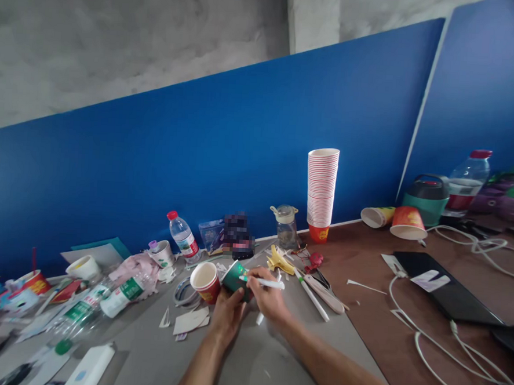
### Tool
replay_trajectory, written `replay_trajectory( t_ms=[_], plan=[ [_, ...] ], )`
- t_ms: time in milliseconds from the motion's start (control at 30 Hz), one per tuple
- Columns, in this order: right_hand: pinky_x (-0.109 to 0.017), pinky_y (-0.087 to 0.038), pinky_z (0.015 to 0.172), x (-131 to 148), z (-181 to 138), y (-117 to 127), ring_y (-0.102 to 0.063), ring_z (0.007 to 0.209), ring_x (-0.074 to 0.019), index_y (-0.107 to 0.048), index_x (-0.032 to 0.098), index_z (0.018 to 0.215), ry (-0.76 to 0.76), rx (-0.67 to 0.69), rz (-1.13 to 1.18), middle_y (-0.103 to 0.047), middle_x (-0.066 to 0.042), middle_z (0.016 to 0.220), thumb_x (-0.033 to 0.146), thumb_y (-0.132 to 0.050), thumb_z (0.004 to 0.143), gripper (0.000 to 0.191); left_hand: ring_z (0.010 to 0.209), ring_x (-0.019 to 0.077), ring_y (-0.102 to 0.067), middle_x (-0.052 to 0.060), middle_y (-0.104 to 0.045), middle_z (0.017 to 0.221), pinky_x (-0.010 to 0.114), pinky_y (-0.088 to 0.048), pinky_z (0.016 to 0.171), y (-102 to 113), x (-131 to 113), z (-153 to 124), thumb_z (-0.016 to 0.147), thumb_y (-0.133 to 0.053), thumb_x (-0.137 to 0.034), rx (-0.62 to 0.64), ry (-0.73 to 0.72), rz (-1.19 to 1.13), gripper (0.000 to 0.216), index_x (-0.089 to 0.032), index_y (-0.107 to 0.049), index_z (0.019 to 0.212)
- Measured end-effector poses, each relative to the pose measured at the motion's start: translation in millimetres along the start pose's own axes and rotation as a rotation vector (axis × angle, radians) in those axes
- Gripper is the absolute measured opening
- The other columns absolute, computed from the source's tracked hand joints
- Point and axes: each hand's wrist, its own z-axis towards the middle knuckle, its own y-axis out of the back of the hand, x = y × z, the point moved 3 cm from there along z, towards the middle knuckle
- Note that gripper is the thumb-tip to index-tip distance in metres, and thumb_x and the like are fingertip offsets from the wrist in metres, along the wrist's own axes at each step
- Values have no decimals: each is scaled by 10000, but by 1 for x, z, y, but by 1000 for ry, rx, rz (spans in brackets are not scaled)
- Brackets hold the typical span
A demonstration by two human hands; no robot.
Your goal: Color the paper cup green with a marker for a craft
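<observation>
My left hand (230,313) is closed around a green paper cup (234,277), which is tilted with its rim toward the upper left. In my right hand (265,292) is a white marker (271,283) with a green tip, pointing left at the cup's side. Whether the tip touches the cup I cannot tell. Just left of the green cup stand red paper cups (207,283), one nested in another. Behind them lies a roll of tape (184,292), and pieces of cut card (191,321) rest in front.
A tall stack of paper cups (321,190) stands by the blue partition, beside a glass jar (285,226). Right of my hands lie a utility knife (327,294) and a white pen (314,297). Bottles (122,294) clutter the left; a black laptop-like device (451,288) and cables lie right.
</observation>
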Motion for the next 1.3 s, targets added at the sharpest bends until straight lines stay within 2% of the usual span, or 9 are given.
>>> replay_trajectory(
  t_ms=[67, 233, 367, 467, 700, 800, 967, 1100, 1300],
  plan=[
    [-286, -437, 674, -1, 0, -1, -555, 683, -171, -624, 201, 688, 12, 38, 5, -628, -23, 694, 240, -527, 753, 123, 1035, 265, -628, 45, -709, 991, 401, -413, 983, 0, 0, 0, 579, -795, -261, 1, -9, -5, 390, -241, -641, 937],
    [-263, -423, 593, -4, 3, 1, -521, 609, -151, -595, 191, 652, -81, -49, 54, -588, -8, 615, 269, -500, 759, 164, 1023, 243, -632, 48, -705, 1022, 378, -414, 989, 0, -1, -2, 602, -782, -269, 7, 16, 10, 353, -245, -653, 930],
    [-246, -420, 550, -1, 2, -1, -516, 580, -142, -604, 187, 650, -71, 13, 86, -577, 0, 589, 265, -523, 742, 146, 996, 237, -639, 48, -705, 1011, 374, -432, 965, 1, -2, -2, 618, -770, -267, -3, 8, 28, 335, -247, -649, 930],
    [-240, -410, 527, 0, 2, 0, -513, 583, -144, -601, 191, 655, -85, -15, 74, -579, -5, 598, 268, -508, 758, 159, 1014, 235, -632, 54, -701, 1033, 372, -426, 972, 1, -2, -2, 623, -767, -260, -1, 12, 22, 328, -240, -645, 927],
    [-255, -436, 574, 1, 0, -1, -543, 644, -156, -630, 192, 717, -16, 23, 20, -614, -29, 703, 266, -513, 767, 147, 1032, 256, -625, 43, -704, 1010, 395, -429, 965, 0, -1, 0, 596, -781, -258, -22, 0, 8, 351, -258, -640, 918],
    [-254, -436, 576, 0, 0, 0, -543, 641, -157, -628, 194, 715, -22, 14, 14, -606, -22, 678, 259, -518, 765, 138, 1048, 262, -619, 44, -702, 1020, 394, -426, 963, 0, -1, 0, 599, -777, -273, -18, 0, 23, 338, -264, -642, 910],
    [-236, -423, 508, -2, 1, -1, -508, 543, -136, -580, 191, 663, -103, 66, 142, -534, 13, 560, 268, -509, 759, 142, 962, 241, -644, 46, -710, 960, 386, -426, 947, 0, -1, 0, 594, -782, -256, -20, 2, 12, 349, -221, -640, 911],
    [-231, -418, 500, 1, 1, -1, -516, 567, -134, -613, 185, 710, -89, 59, 117, -581, -5, 641, 275, -522, 759, 137, 964, 239, -644, 51, -709, 976, 383, -436, 937, 1, 0, 0, 597, -780, -261, -30, 4, 8, 333, -232, -638, 898],
    [-240, -428, 517, -2, 2, 0, -524, 558, -135, -603, 187, 679, -91, 90, 130, -575, 5, 608, 247, -519, 764, 133, 1008, 257, -632, 53, -706, 1014, 392, -429, 955, 1, 0, 0, 611, -777, -287, -2, -7, 45, 336, -254, -645, 917]
  ],
)
